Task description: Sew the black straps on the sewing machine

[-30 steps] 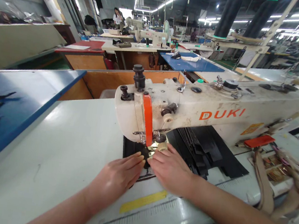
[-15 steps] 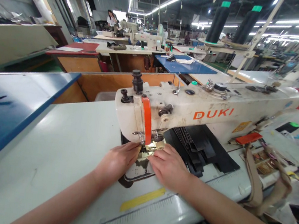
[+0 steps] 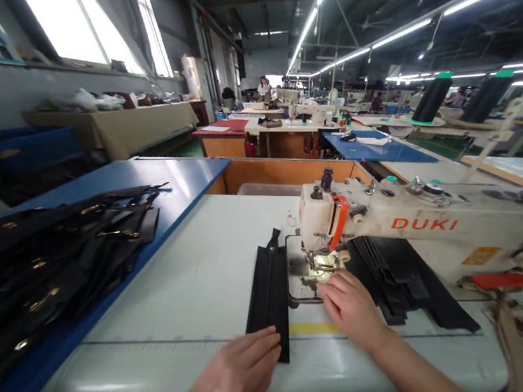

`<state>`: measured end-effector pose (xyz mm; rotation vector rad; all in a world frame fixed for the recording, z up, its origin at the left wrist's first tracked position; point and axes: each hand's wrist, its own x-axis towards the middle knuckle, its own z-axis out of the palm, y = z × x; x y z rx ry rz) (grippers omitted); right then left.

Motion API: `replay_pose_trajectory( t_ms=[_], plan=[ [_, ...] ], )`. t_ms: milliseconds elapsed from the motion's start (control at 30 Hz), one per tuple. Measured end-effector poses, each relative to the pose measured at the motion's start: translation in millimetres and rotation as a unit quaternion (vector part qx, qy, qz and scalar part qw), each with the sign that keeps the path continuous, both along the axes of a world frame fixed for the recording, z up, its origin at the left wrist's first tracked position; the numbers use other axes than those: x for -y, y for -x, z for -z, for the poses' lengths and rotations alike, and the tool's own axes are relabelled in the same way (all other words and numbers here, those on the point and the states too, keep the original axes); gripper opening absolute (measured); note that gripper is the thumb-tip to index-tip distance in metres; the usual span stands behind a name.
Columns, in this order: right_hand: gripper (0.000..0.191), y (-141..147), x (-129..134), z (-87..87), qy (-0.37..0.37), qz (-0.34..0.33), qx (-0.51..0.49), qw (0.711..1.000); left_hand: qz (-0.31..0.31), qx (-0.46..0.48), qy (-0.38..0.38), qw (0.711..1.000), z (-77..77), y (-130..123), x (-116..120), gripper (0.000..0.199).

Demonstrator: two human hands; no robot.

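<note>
Two hands, both grips apart: left hand [image 3: 233, 372] lies flat on black zipper strip [image 3: 270, 293], keeping it flat on the table [image 3: 169, 312], lower center; right hand [image 3: 350, 307] rests just beside the presser foot [image 3: 320, 255].

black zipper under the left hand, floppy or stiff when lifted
The black zipper is probably floppy: similar zippers heaped on the blue table appear to drape. It likely feels light for its length, but lying flat, it shows little of its stiffness.
</note>
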<state>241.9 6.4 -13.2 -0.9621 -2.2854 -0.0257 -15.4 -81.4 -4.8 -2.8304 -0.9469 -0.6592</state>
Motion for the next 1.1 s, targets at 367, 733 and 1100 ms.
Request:
replay_pose_trajectory(
  t_ms=[367,733,1100],
  plan=[
    [0.025,6.2,24.3,1.3,-0.001,0.019,-0.012,1.000,-0.250,0.490,0.286,0.784,-3.7,17.5,14.4,0.013],
    [0.026,2.3,21.6,13.9,-0.018,-0.018,-0.027,0.999,-0.369,0.734,0.337,0.461,-29.2,76.4,4.8,0.010],
    [0.025,-0.3,19.3,17.9,-0.007,-0.006,-0.037,0.999,-0.413,0.684,0.398,0.451,-25.6,103.8,2.5,0.002]
  ],
)
